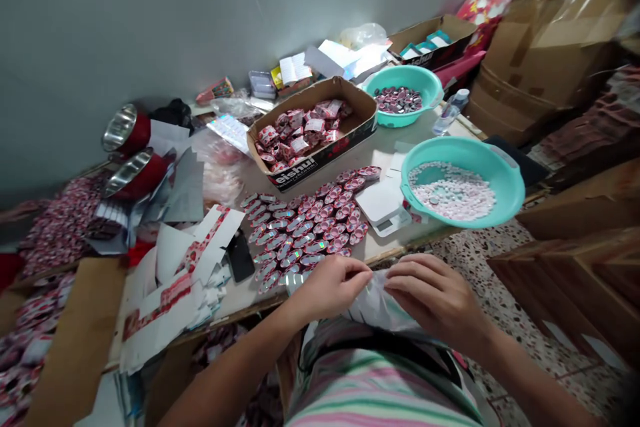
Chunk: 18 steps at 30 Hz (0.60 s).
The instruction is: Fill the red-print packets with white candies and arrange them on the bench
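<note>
My left hand (331,287) and my right hand (434,295) meet at the table's near edge, both pinching a thin silvery plastic packet (376,307) that lies over my lap. The packet's contents are hidden by my fingers. Just beyond my left hand, rows of small shiny red and silver foil pieces (305,227) are laid out on the table. A small white scale (384,207) sits to the right of the rows.
A cardboard box (320,160) of red-and-white packets stands behind the rows. One teal basin (505,193) holds pale small pieces, another (430,83) holds dark ones. Flat white cartons (170,293) pile at left; red metal-lined bowls (135,173) far left. Big cardboard boxes (545,47) stand at right.
</note>
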Motion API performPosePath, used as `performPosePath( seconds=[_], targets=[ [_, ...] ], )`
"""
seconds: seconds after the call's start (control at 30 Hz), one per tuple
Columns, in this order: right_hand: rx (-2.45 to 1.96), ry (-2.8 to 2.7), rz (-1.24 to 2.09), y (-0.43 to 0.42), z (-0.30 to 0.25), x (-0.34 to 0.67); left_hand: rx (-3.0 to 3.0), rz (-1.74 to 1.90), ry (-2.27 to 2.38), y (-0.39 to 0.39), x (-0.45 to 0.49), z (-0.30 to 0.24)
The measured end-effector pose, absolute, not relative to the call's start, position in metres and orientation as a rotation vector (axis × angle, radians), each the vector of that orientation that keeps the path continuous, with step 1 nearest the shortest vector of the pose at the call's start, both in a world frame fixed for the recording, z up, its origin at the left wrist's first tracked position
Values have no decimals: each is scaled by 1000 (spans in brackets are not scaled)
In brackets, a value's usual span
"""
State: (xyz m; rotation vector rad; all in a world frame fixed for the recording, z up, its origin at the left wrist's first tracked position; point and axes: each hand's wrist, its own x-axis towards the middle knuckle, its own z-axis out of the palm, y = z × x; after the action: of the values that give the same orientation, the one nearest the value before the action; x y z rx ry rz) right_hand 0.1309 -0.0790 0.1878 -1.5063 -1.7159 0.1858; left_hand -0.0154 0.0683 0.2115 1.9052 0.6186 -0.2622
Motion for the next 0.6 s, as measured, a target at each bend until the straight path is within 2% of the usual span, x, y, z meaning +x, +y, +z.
performPosePath(
  seconds=[0.13,0.27,0.43,0.6],
  targets=[
    [-1357,-1575,405,-67,213,119,1819,-185,784,92,-48,216],
    [-1301,-1248,559,-62,229,106,1814,56,1055,142,-110,233],
    [-1500,-701,545,-54,206,88,1983,425,1610,235,-205,233],
    [-1718,-456,591,-41,170,65,2251,394,1873,334,-258,183]
  ],
)
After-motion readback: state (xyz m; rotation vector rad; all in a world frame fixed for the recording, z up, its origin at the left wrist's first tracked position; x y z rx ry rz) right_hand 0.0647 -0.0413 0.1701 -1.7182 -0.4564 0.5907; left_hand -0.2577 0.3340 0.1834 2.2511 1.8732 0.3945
